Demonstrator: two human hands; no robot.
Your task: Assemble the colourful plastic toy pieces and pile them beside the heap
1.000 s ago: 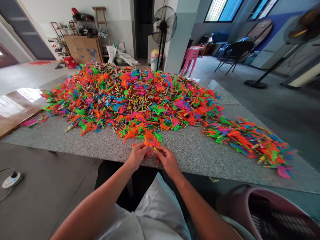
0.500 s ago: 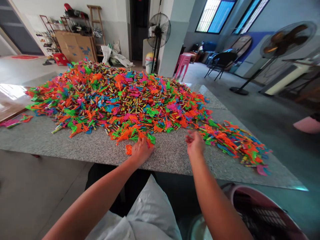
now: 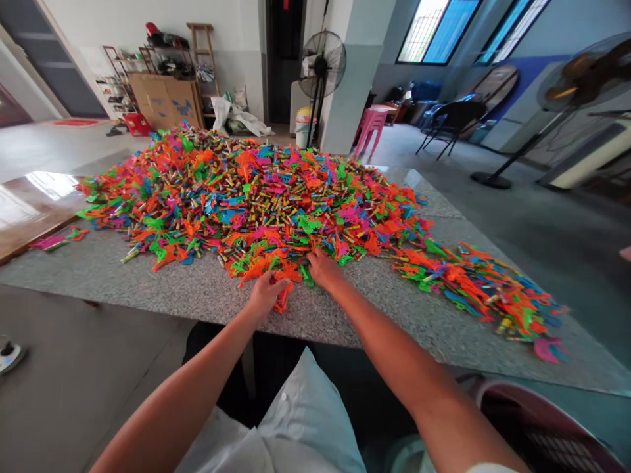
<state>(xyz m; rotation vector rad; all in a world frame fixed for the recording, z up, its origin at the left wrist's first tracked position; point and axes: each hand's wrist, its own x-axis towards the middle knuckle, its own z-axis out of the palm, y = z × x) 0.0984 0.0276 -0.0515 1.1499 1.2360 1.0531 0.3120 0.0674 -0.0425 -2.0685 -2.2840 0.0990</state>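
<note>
On the counter beside the pile, the left hand is pinching an orange plastic piece, probably light, stiffish and best held by its flat sides, while the right hand is touching the pile's front edge, its grip unclear.

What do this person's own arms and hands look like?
The left hand and right hand are bare. The left arm and right arm are uncovered where seen, except for a pale sleeve edge on the right one, at the picture's bottom. The shirt is light grey, with a button.
</note>
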